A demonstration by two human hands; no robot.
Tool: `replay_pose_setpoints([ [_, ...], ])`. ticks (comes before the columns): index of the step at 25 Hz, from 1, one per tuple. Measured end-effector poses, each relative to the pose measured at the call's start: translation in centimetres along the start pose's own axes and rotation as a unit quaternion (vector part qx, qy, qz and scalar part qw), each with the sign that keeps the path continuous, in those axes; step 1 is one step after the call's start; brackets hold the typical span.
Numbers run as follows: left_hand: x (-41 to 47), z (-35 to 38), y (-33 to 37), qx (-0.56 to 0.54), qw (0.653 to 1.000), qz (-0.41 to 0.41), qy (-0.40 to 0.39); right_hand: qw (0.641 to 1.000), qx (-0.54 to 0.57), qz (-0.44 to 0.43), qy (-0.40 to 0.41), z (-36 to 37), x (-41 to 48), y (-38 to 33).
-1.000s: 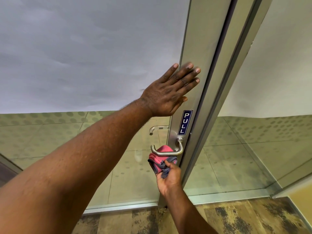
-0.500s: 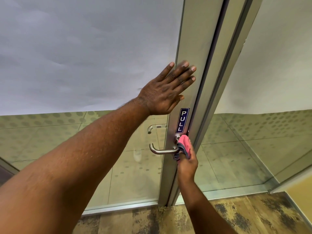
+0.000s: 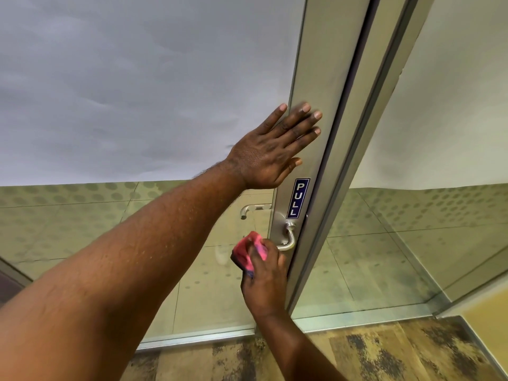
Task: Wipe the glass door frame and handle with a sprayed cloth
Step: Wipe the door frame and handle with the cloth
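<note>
While both hands work at the door, centre of frame:
Left hand [image 3: 270, 152]: flat, fingers spread, pressed on the door frame [image 3: 324, 78].
Right hand [image 3: 265, 276]: clamped around a pink cloth [image 3: 248, 251], lower centre, wrapped over the handle [image 3: 288, 237].
PULL sign [image 3: 298, 198]: just above the handle.
Floor [image 3: 384, 353]: mottled, bottom of frame.

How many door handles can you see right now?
2. One lever handle on the near side of the frame, its grip partly covered by the right hand and cloth; another handle seen through the glass.
</note>
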State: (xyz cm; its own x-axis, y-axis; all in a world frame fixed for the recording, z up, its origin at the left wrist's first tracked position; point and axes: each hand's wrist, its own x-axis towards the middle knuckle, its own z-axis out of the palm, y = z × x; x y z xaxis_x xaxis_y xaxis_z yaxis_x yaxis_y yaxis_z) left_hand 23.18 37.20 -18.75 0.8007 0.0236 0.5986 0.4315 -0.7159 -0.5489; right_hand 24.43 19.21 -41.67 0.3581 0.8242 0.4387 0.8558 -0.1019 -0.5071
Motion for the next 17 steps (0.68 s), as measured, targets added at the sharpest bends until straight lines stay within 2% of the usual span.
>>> replay_pose_setpoints([
  [3,0.1,0.1,-0.1,-0.002,1.000,0.002,0.000,0.998,-0.043,0.004,0.039,-0.2,3.2,-2.6],
  [5,0.1,0.1,-0.1,-0.003,1.000,0.001,-0.002,0.998,-0.057,0.005,0.038,-0.4,4.5,-3.4],
  [11,0.0,-0.4,0.1,-0.002,1.000,0.000,-0.007,0.991,-0.059,-0.118,-0.002,-0.8,2.3,-0.5],
  [14,0.0,-0.9,0.0,-0.007,1.000,-0.003,-0.022,0.997,0.010,-0.055,-0.048,-1.6,0.4,1.9],
  [17,0.0,-1.8,0.2,-0.023,0.999,-0.009,-0.048,0.987,0.147,0.053,-0.035,-3.4,-0.5,3.3],
])
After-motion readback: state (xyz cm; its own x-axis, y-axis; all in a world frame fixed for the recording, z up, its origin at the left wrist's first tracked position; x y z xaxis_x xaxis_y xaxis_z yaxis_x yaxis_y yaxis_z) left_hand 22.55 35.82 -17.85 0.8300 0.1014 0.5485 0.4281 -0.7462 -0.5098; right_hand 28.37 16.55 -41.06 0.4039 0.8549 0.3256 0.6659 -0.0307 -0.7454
